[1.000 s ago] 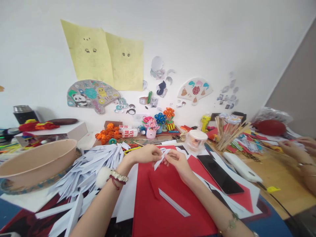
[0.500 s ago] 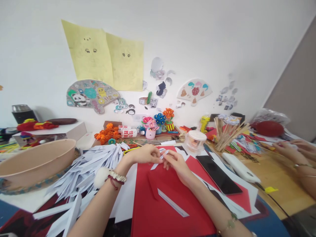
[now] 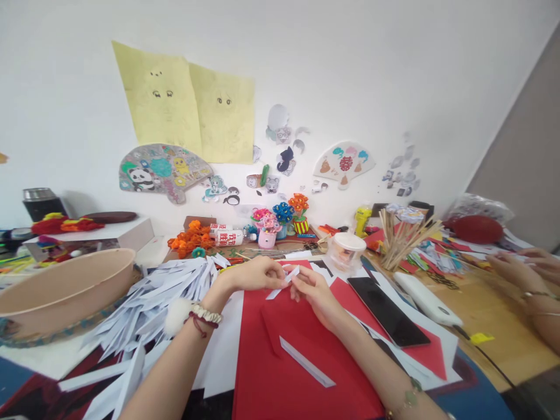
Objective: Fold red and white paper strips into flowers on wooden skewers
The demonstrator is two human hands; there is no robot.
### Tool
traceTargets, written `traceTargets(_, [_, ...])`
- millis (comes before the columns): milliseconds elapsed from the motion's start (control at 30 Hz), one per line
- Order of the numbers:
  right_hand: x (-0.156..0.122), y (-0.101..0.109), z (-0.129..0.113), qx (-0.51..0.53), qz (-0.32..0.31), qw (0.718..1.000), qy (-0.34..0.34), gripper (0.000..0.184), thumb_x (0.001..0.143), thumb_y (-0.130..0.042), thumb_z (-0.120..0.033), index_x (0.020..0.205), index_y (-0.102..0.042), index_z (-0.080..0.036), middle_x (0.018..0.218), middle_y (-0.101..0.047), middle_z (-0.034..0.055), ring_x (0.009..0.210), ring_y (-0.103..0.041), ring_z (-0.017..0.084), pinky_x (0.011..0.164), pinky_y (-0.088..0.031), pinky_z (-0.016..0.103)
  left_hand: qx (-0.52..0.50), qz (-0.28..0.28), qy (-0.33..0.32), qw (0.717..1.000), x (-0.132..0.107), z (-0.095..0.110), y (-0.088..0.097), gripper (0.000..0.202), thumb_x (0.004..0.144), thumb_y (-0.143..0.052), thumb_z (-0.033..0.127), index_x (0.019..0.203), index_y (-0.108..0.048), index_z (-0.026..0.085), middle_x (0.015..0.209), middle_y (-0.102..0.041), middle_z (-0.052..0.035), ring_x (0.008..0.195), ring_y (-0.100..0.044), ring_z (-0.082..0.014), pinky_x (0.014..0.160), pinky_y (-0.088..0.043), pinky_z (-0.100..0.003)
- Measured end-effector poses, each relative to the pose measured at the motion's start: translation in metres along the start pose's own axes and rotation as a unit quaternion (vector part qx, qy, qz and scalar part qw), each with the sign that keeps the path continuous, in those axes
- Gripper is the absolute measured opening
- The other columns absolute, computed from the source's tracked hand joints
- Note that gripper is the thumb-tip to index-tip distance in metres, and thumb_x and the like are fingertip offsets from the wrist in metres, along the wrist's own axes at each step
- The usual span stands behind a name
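Observation:
My left hand (image 3: 256, 274) and my right hand (image 3: 311, 289) meet over a red sheet (image 3: 297, 356) and pinch a narrow white paper strip (image 3: 284, 282) between their fingertips; both are closed on it. The strip slants down to the left between the hands. A second folded white strip (image 3: 306, 361) lies flat on the red sheet nearer to me. To the left of my left wrist spreads a heap of several folded white strips (image 3: 161, 294).
A tan bowl (image 3: 65, 286) sits at the left. A black phone (image 3: 387, 312), a white power bank (image 3: 426, 297), a lidded tub (image 3: 347, 249) and a bundle of wooden sticks (image 3: 400, 236) stand right of my hands. Another person's hands (image 3: 520, 268) work at the far right.
The strip has been lowered and turned flatter between my fingers. My hands stay close together in almost the same place. The other person's hands shifted slightly.

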State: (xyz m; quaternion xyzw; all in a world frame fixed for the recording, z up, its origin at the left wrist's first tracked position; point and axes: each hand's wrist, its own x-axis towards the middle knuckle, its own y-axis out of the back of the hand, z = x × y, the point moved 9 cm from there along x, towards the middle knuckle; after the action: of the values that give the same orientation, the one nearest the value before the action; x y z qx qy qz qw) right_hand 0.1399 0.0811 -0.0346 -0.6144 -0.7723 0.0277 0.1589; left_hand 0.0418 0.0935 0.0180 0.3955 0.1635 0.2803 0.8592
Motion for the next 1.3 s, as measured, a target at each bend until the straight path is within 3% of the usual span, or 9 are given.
traceTargets(200, [0.001, -0.001, -0.004, -0.031, 0.002, 0.999, 0.013, 0.036, 0.069, -0.078, -0.044, 0.094, -0.071, -0.019, 0.073, -0.066, 0.0016, 0.055, -0.054, 0.012, 0.052, -0.039, 0.025, -0.005, 0.002, 0.001, 1.0, -0.001, -0.002, 0.001, 0.041, 0.081, -0.059, 0.054, 0.076, -0.062, 0.013, 0.062, -0.054, 0.0019, 0.057, -0.045, -0.0106, 0.054, -0.032, -0.023])
traceTargets(400, [-0.001, 0.003, -0.006, -0.044, 0.028, 0.999, 0.015, 0.029, 0.069, -0.078, -0.045, 0.076, -0.07, -0.018, 0.062, -0.062, -0.0003, 0.053, -0.053, 0.012, 0.051, -0.038, 0.025, -0.003, -0.011, -0.002, 1.0, 0.0, -0.001, -0.004, 0.034, 0.081, -0.06, 0.047, 0.076, -0.062, 0.014, 0.063, -0.057, 0.0007, 0.06, -0.049, -0.0122, 0.055, -0.034, -0.023])
traceTargets(867, [0.0, 0.0, -0.005, -0.054, 0.044, 0.998, -0.005, 0.035, 0.056, -0.084, -0.045, 0.061, -0.063, -0.018, 0.052, -0.061, -0.0021, 0.046, -0.052, 0.011, 0.048, -0.041, 0.025, 0.03, -0.04, 0.007, 0.999, -0.001, -0.003, -0.007, 0.029, 0.08, -0.058, 0.043, 0.073, -0.057, 0.015, 0.065, -0.056, 0.0025, 0.06, -0.049, -0.0113, 0.058, -0.039, -0.021])
traceTargets(1033, [0.003, 0.005, -0.008, -0.053, 0.059, 0.997, 0.007, 0.038, 0.056, -0.084, -0.047, 0.061, -0.06, -0.018, 0.055, -0.062, -0.0008, 0.047, -0.052, 0.011, 0.048, -0.04, 0.025, 0.096, 0.003, 0.008, 0.995, 0.001, 0.004, 0.006, 0.023, 0.082, -0.055, 0.035, 0.072, -0.06, 0.015, 0.066, -0.059, 0.0004, 0.061, -0.05, -0.0128, 0.057, -0.037, -0.022])
traceTargets(1133, [0.005, 0.015, -0.012, -0.05, 0.09, 0.994, 0.025, 0.04, 0.063, -0.077, -0.054, 0.063, -0.056, -0.02, 0.056, -0.059, -0.001, 0.048, -0.05, 0.011, 0.047, -0.038, 0.025, 0.162, 0.098, 0.009, 0.982, 0.003, 0.031, 0.023, 0.021, 0.085, -0.05, 0.03, 0.077, -0.063, 0.015, 0.079, -0.063, -0.006, 0.074, -0.054, -0.0188, 0.067, -0.038, -0.027])
traceTargets(1200, [0.005, 0.023, -0.015, -0.058, 0.115, 0.991, 0.042, 0.043, 0.068, -0.069, -0.06, 0.063, -0.051, -0.021, 0.055, -0.054, -0.0021, 0.048, -0.047, 0.011, 0.048, -0.038, 0.026, 0.278, 0.168, -0.032, 0.945, -0.001, 0.073, 0.028, 0.026, 0.091, -0.043, 0.025, 0.077, -0.063, 0.015, 0.083, -0.063, -0.0091, 0.081, -0.055, -0.0221, 0.073, -0.039, -0.032])
traceTargets(1267, [0.004, 0.03, -0.017, -0.082, 0.135, 0.986, 0.059, 0.045, 0.073, -0.062, -0.064, 0.063, -0.047, -0.022, 0.055, -0.051, -0.0016, 0.051, -0.048, 0.012, 0.051, -0.04, 0.027, 0.378, 0.196, -0.082, 0.901, -0.009, 0.121, 0.018, 0.025, 0.089, -0.042, 0.016, 0.077, -0.064, 0.016, 0.082, -0.064, -0.0109, 0.084, -0.056, -0.0245, 0.077, -0.04, -0.037])
traceTargets(1300, [0.003, 0.032, -0.018, -0.11, 0.141, 0.982, 0.066, 0.046, 0.076, -0.058, -0.065, 0.062, -0.047, -0.023, 0.056, -0.051, -0.0008, 0.053, -0.05, 0.013, 0.052, -0.041, 0.028, 0.385, 0.199, -0.104, 0.895, -0.014, 0.141, 0.01, 0.026, 0.089, -0.041, 0.012, 0.079, -0.065, 0.016, 0.086, -0.065, -0.0124, 0.089, -0.055, -0.0263, 0.082, -0.04, -0.041])
